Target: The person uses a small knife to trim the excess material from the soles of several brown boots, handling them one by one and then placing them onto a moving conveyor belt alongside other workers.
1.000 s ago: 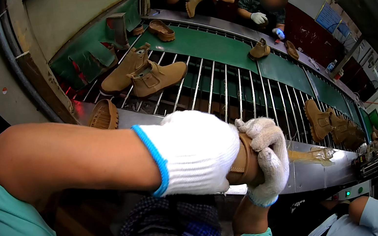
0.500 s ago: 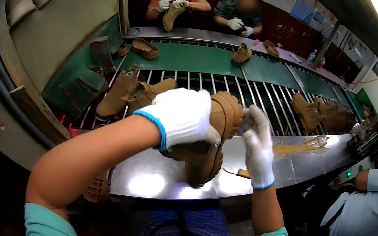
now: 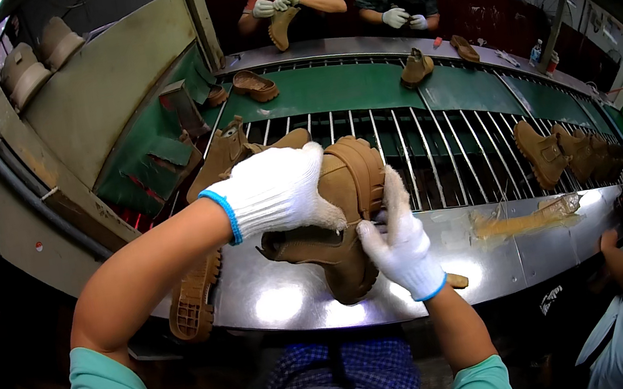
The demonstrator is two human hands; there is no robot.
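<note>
At the upper left of the frame, two light-brown shoes [image 3: 24, 75] stand on a ledge above a pale panel [image 3: 117, 74]. Below that panel hang green flaps [image 3: 122, 180]. Nearer, at the lower left, a brown sole [image 3: 192, 307] lies at the edge of the metal bench [image 3: 256, 284], partly behind the forearm. Brown boots [image 3: 219, 154] lie on the rack of metal bars [image 3: 411, 154], partly covered by the left hand [image 3: 271, 188].

That hand, in a white glove, is curled firmly around the upper of a brown boot [image 3: 351, 188] at the centre of the frame, held over the bench with its opening toward the left and its sole side toward the right. The gloved right hand [image 3: 396, 242] is partly open just right of it, thumb apart from the fingers, against or very near the sole's edge. By its wrist lies a wooden handle [image 3: 458, 280]. Farther right, yellowish tape [image 3: 527, 217] sticks to the bench, and a row of brown boots [image 3: 543, 155] stands at the right of the frame.
</note>
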